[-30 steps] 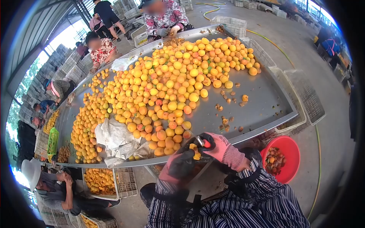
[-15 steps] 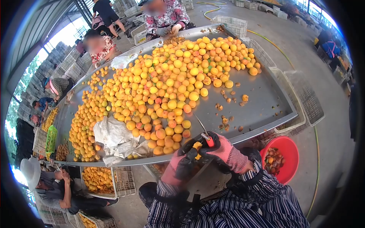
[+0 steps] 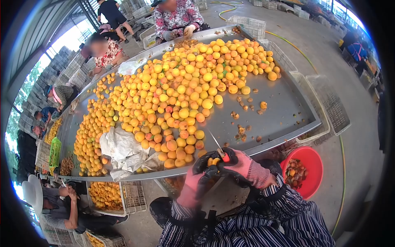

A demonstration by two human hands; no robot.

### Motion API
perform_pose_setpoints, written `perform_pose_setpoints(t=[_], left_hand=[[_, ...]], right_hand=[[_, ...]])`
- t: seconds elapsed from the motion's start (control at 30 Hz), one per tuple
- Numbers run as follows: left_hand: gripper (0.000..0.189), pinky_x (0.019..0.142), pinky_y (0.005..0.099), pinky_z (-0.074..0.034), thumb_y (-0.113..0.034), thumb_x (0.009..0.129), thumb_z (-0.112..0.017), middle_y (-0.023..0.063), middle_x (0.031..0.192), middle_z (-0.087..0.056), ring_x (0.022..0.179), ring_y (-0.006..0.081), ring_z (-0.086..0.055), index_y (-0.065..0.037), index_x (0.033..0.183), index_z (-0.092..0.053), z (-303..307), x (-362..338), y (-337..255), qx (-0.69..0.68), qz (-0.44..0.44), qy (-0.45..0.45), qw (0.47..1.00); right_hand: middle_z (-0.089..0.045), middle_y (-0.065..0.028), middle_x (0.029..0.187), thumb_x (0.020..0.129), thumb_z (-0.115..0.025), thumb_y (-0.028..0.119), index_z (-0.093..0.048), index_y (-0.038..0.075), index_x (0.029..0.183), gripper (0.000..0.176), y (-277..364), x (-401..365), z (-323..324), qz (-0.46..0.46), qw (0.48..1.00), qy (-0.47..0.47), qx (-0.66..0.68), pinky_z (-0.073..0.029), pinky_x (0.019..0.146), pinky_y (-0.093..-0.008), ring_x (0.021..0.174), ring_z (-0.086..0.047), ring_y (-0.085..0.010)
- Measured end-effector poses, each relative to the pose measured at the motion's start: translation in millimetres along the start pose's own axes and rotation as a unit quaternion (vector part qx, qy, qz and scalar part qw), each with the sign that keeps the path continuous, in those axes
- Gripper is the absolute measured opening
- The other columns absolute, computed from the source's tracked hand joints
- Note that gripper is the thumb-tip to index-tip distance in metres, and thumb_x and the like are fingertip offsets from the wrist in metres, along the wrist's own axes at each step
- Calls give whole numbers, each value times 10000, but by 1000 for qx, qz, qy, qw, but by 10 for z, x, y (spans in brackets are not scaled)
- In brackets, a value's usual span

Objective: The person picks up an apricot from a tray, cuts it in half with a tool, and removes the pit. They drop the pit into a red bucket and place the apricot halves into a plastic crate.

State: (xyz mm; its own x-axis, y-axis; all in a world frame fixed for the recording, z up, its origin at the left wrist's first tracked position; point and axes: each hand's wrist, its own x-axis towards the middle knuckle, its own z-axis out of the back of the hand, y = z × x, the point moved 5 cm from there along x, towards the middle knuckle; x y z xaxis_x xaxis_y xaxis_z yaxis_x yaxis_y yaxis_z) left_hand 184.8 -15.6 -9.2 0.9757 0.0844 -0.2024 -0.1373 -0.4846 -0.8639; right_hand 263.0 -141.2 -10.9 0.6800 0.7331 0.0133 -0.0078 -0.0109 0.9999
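Observation:
At the near edge of the metal table [image 3: 284,111], my left hand [image 3: 198,177], in a pink and black glove, has its fingers wrapped round a cut orange fruit [image 3: 213,161]. Close against it, my right hand [image 3: 240,166], gloved the same way, grips a knife [image 3: 216,142] with a red handle, its thin blade pointing up and left over the table. Beyond both hands lies a large heap of yellow-orange fruit [image 3: 181,88]. A crumpled white cloth [image 3: 123,148] rests at the heap's near left side.
A red basin [image 3: 314,171] with fruit scraps stands right of my hands. Crates [image 3: 135,195] sit below the table's near edge and along its right side. Fruit scraps [image 3: 242,131] lie on the table. Several people work around it, one seated at the lower left [image 3: 61,206].
My hands have drawn closer together around the cut fruit, which shows less between them. The knife has shifted slightly left. Across the table, a co-worker's hands have moved a little.

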Motion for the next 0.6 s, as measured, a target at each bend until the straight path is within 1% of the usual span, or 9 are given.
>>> perform_pose_setpoints(t=[0.03,0.1,0.13,0.2,0.27,0.37,0.43,0.47,0.6], left_hand=[[520,864,292,-462,-107,831,-643,94,1173,-544,1038,168,-544,9,1290,-427,21,-11,21,23,31,-1,999],[502,847,277,-462,-103,838,-633,84,1153,-554,1017,159,-550,6,1286,-436,19,-37,54,47,62,-3,997],[478,826,265,-464,-110,850,-619,71,1122,-563,985,150,-557,5,1281,-445,-14,-58,77,-19,70,-8,997],[456,804,253,-466,-117,862,-605,58,1090,-572,953,140,-563,5,1275,-454,-41,-52,154,-85,80,-12,993],[365,784,275,-508,-109,892,-557,66,1058,-595,920,143,-600,-17,1236,-476,47,4,241,-37,73,-51,995],[420,742,236,-487,-168,889,-583,59,1039,-585,900,130,-580,4,1255,-472,34,4,200,-33,95,-109,989],[400,731,236,-491,-163,888,-582,60,1015,-592,885,128,-585,4,1238,-483,56,1,206,-28,83,-98,991],[380,721,236,-495,-158,888,-582,60,992,-599,870,126,-589,4,1220,-495,65,11,204,-22,69,-86,994],[318,701,250,-504,-138,887,-576,68,957,-614,838,132,-603,3,1167,-522,163,159,339,-4,55,-133,989]], right_hand=[[-625,-79,1032,802,-679,137,-556,-5,1115,365,13,-11,3,-1,1000,-1,0,-453,843,-275,952,-568,-123],[-617,-145,977,777,-679,111,-525,17,1137,402,69,-12,-6,30,992,8,-119,-469,802,-322,884,-598,-267],[-617,-145,977,777,-679,111,-525,17,1137,402,93,-18,-16,30,992,8,-119,-469,802,-322,884,-598,-267],[-583,-190,982,734,-684,110,-514,20,1114,426,153,-38,-18,44,977,-25,-206,-471,807,-376,917,-565,-370],[-579,-191,980,724,-684,119,-510,19,1104,430,144,-36,-71,41,972,-35,-228,-471,799,-396,922,-557,-384],[-563,-196,1011,721,-681,146,-502,25,1098,434,116,-23,-109,45,967,-35,-249,-474,788,-416,933,-554,-395],[-545,-206,1028,731,-677,169,-477,25,1143,480,110,-41,-178,50,942,-49,-329,-476,798,-415,937,-558,-393],[-512,-207,1085,728,-677,199,-434,12,1196,560,98,-39,-207,2,930,-41,-366,-482,806,-415,935,-572,-380],[-511,-200,1065,720,-678,181,-460,25,1163,518,62,-13,-310,-8,902,-100,-419,-477,822,-414,957,-556,-368]])
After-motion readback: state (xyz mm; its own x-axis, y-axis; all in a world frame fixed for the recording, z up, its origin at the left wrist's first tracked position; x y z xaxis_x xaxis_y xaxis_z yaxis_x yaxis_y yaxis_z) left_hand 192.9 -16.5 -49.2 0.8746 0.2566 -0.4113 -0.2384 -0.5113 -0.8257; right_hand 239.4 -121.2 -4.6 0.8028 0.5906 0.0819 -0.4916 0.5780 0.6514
